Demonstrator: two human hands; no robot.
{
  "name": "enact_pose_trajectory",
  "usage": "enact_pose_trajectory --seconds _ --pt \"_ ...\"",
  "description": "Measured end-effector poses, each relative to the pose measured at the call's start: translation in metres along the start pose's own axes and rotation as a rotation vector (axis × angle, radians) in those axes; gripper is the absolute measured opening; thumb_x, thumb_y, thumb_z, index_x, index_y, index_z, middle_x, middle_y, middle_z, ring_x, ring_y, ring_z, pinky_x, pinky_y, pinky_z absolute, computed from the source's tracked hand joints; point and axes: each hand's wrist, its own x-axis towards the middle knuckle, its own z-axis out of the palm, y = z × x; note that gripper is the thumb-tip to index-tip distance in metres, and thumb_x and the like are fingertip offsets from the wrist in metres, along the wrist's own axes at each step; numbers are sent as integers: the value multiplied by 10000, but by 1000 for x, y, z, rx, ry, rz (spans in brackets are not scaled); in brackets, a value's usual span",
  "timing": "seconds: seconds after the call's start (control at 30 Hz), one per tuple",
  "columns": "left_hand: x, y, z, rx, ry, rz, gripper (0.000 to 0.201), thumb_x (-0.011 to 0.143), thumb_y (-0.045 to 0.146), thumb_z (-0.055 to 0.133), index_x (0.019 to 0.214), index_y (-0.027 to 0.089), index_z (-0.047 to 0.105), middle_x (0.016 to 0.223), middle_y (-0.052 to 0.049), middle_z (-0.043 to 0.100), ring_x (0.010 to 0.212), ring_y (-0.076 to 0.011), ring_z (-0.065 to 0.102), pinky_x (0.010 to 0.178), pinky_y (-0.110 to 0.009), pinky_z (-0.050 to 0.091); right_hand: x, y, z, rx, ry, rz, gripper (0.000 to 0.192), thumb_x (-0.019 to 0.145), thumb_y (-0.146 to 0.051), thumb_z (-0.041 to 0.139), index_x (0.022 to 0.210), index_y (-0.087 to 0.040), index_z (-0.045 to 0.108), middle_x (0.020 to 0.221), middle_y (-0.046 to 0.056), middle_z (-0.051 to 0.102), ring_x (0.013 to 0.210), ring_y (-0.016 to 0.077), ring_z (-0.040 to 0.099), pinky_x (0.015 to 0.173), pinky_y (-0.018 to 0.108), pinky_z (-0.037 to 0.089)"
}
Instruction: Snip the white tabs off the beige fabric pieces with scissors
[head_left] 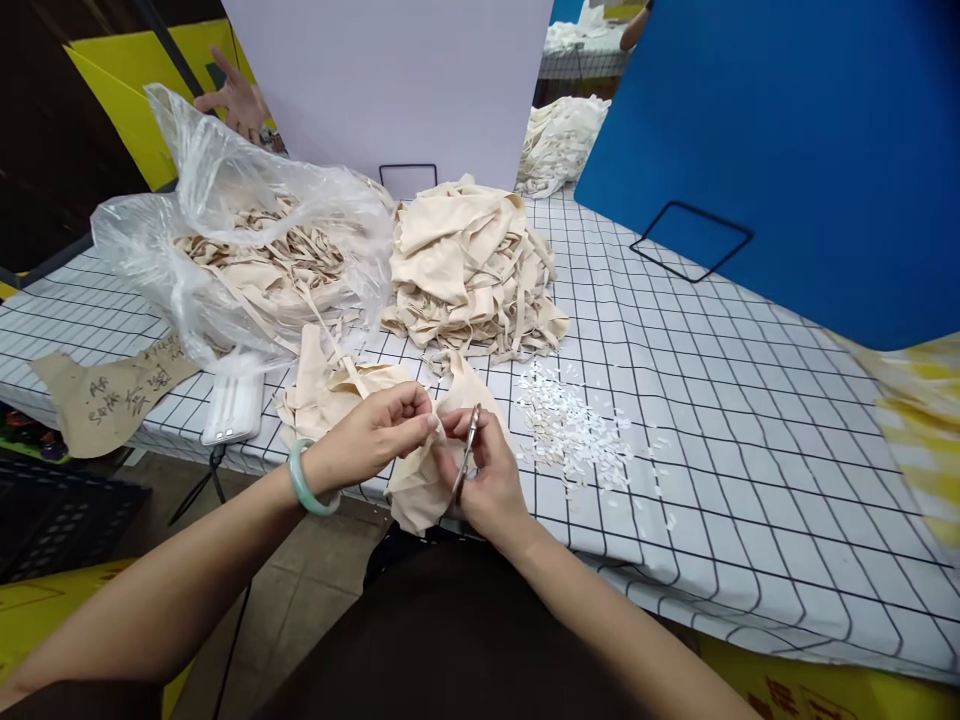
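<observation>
While the left hand point(375, 432), a pale green bangle point(306, 482) on its wrist, pinches the upper edge of a beige fabric piece point(416, 480) between thumb and fingertips, the right hand point(484, 472) meets it from the other side, fingers closed around small scissors point(466, 452) whose blades point up toward the pinched spot. The piece hangs over the near edge of the counter point(712, 400), which is covered in a white cloth with a black grid. Just right of the hands, a scatter of small white snippets point(574, 425) lies on the grid. Behind the hands sits a stack of beige fabric pieces point(472, 270), and left of that a clear plastic bag point(232, 250), open at the top, holds more beige pieces and straps. A scrap of brown paper with handwriting point(112, 392) lies at the counter's left end, with a white ribbed object point(234, 408) beside it, half under the bag. A white board point(390, 85) and a blue board point(787, 150) stand at the back. Beyond the bag, another person's hand point(236, 98) shows near a yellow panel, and a second heap of pale fabric point(559, 145) lies farther off.
</observation>
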Motion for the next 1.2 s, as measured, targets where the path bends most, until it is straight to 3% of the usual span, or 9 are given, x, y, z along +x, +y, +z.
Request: enact_pose_trajectory --seconds 0.13,0.23,0.43,0.57,0.7,0.87,1.0,1.1,1.2 --pt "-2 2 -5 -87 -56 -92 294 883 430 611 801 168 505 655 51 462 554 -73 394 512 -194 330 23 -3 -11 138 118 51 236 792 -212 659 886 -255 446 869 -32 516 775 138 608 787 314 532" --pt "-5 1 -12 -68 -112 -116 264 873 398 654 855 141 594 670 40 485 570 -71 413 517 -190 339 32 -7 -19 196 152 36 256 787 -217 678 896 -257 449 865 -39 500 771 130 600 801 322 524" --pt "-4 4 -11 -246 -32 -13 260 851 378 695 919 137 624 747 -5 591 632 -101 540 592 -226 456 18 -11 0 243 -156 96 300 771 -261 749 919 -250 489 927 -2 562 848 168 605 779 320 528" --pt "-2 3 -12 63 -14 31 207 885 331 632 972 143 643 802 -18 611 702 -126 554 640 -241 463 21 -12 -6 198 17 87 243 758 -195 701 881 -242 496 860 -15 540 772 145 559 710 281 495" --pt "0 2 -12 385 -90 66 283 932 343 550 761 138 644 649 12 526 626 -112 460 594 -229 371 31 -17 -22 173 71 27 249 734 -171 680 861 -245 480 862 -12 540 804 150 555 748 294 480" --pt "-2 8 5 74 -184 39 334 982 395 470 915 142 677 657 24 485 581 -102 407 542 -219 353 30 -18 -23 152 44 88 260 751 -247 696 867 -249 463 861 -6 564 739 147 554 694 293 487" --pt "-7 9 26 43 47 224 292 982 357 510 893 162 707 883 -57 601 832 -166 563 773 -290 492 22 -19 -16 213 -9 156 325 740 -351 757 860 -246 474 831 -9 584 690 139 553 635 274 490" --pt "-4 2 44 11 223 406 254 979 295 530 856 178 718 1139 -105 589 1125 -225 557 1023 -381 458 12 -21 -11 233 -59 217 364 729 -411 783 840 -245 478 765 -31 548 651 129 528 599 259 474" --pt "4 -11 61 -151 267 415 268 990 280 504 828 183 695 1095 -111 618 1172 -246 557 1000 -406 494 1 -23 -14 218 -98 265 365 749 -435 762 866 -249 471 754 -37 542 633 129 526 582 260 463"
